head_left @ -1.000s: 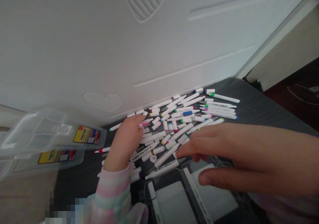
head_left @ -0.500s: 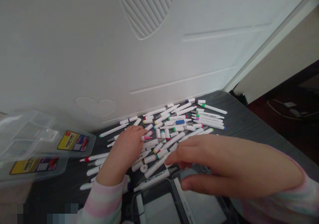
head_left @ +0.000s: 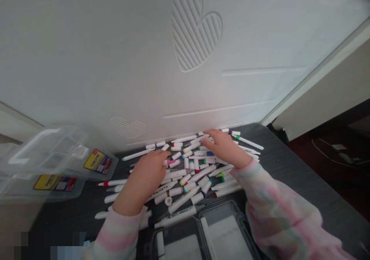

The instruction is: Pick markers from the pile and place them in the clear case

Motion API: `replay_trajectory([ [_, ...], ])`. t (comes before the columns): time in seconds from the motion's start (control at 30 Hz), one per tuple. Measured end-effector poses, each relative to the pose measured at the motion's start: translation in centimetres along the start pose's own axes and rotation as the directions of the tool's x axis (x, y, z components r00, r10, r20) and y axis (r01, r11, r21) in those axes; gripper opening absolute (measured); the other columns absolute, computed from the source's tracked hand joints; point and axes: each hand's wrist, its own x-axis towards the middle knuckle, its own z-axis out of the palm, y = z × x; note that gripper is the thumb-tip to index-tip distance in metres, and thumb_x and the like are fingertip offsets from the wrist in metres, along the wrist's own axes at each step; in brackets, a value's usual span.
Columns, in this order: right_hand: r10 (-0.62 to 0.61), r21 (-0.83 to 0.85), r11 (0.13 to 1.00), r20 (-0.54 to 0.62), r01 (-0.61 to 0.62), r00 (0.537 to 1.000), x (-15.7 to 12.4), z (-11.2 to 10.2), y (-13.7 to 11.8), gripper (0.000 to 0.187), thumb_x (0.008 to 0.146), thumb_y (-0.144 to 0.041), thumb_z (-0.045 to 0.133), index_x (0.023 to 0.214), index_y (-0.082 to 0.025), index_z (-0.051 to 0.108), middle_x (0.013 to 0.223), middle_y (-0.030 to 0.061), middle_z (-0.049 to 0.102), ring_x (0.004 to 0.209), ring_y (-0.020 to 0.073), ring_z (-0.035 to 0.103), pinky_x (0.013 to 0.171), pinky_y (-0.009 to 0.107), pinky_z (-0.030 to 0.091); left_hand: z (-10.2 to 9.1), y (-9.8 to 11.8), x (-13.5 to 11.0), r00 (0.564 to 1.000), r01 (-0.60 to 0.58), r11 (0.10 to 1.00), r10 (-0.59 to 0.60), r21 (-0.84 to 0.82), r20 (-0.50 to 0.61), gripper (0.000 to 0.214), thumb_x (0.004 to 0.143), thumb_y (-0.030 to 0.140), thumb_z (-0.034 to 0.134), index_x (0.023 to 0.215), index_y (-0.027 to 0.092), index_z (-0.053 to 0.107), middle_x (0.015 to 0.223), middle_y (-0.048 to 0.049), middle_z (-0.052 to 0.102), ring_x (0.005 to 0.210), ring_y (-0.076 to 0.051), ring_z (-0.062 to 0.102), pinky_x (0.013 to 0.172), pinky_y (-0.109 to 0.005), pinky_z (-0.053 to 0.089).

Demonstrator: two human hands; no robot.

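Observation:
My left hand (head_left: 146, 177) is at the left side of a spread of white markers (head_left: 182, 201). Its fingers are closed around a marker with a pink tip (head_left: 167, 162), which pokes out on the right; most of the marker is hidden by the hand. My right hand (head_left: 227, 149) reaches over the far part of the spread, its thumb and fingers apart above several markers, with nothing visible in its grasp. Loose white caps with coloured bands (head_left: 197, 198) lie among the markers, and some markers have bare tips.
An open dark-rimmed plastic case (head_left: 199, 218) lies nearest me, with a white marker (head_left: 208, 239) in it. Clear cases with yellow labels (head_left: 97, 161) stand at left. A white panel with heart reliefs (head_left: 127, 79) rises behind the dark wood-grain surface (head_left: 289, 167).
My right hand has moved away from above the case, forward to the far markers. My left hand stays near the same spot with the pink-tipped marker. The view has tilted slightly upward.

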Motion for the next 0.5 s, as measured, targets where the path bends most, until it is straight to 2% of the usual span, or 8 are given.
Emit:
replay_trajectory([
  [0.07, -0.019, -0.099, 0.995, 0.047, 0.024, 0.999, 0.0, 1.2, -0.6, 0.039, 0.081, -0.038, 0.037, 0.109, -0.016, 0.054, 0.114, 0.0114, 0.055, 0.108, 0.0245, 0.047, 0.095, 0.046, 0.025, 0.0, -0.1, -0.1, 1.0, 0.009, 1.0, -0.009, 0.004, -0.007, 0.039, 0.076, 0.008, 0.033, 0.108, 0.015, 0.054, 0.11, -0.0083, 0.057, 0.103, -0.019, 0.051, 0.092, -0.033, 0.037],
  [0.17, -0.099, -0.149, 0.983, 0.085, 0.111, 0.991, -0.7, 2.1, -1.7, 0.038, 0.081, -0.039, 0.038, 0.107, -0.016, 0.054, 0.12, 0.0119, 0.051, 0.11, 0.0247, 0.045, 0.096, 0.048, 0.021, 0.0, -0.3, -0.1, 0.999, 0.026, 1.0, -0.026, -0.003, -0.027, 0.038, 0.077, 0.011, 0.034, 0.109, 0.015, 0.054, 0.11, -0.009, 0.057, 0.103, -0.02, 0.051, 0.092, -0.034, 0.037],
  [0.3, -0.153, -0.146, 0.975, 0.117, 0.17, 0.981, -1.3, 2.0, -2.2, 0.04, 0.082, -0.041, 0.036, 0.108, -0.016, 0.053, 0.121, 0.0118, 0.05, 0.111, 0.0233, 0.044, 0.096, 0.046, 0.02, -0.2, -0.5, -0.1, 0.998, 0.042, 0.998, -0.044, -0.04, -0.034, 0.037, 0.078, 0.013, 0.032, 0.107, 0.015, 0.055, 0.11, -0.0093, 0.057, 0.103, -0.019, 0.051, 0.091, -0.034, 0.038],
  [0.4, -0.149, -0.157, 0.973, 0.131, 0.169, 0.98, -1.4, 1.7, -2.0, 0.039, 0.081, -0.041, 0.037, 0.108, -0.018, 0.053, 0.119, 0.0109, 0.051, 0.11, 0.024, 0.045, 0.096, 0.049, 0.019, -0.2, -0.7, -0.2, 0.998, 0.05, 0.997, -0.053, -0.054, -0.045, 0.038, 0.077, 0.014, 0.032, 0.108, 0.015, 0.054, 0.112, -0.0091, 0.056, 0.103, -0.02, 0.051, 0.092, -0.035, 0.038],
  [0.5, -0.132, -0.172, 0.974, 0.1, 0.148, 0.986, -1.3, 1.8, -1.5, 0.044, 0.081, -0.041, 0.038, 0.117, -0.018, 0.047, 0.12, 0.0119, 0.05, 0.112, 0.0248, 0.042, 0.095, 0.048, 0.021, -0.1, -0.9, -0.2, 0.997, 0.047, 0.997, -0.051, -0.064, -0.065, 0.038, 0.077, 0.015, 0.032, 0.108, 0.016, 0.055, 0.113, -0.0077, 0.056, 0.104, -0.019, 0.051, 0.093, -0.034, 0.037],
])
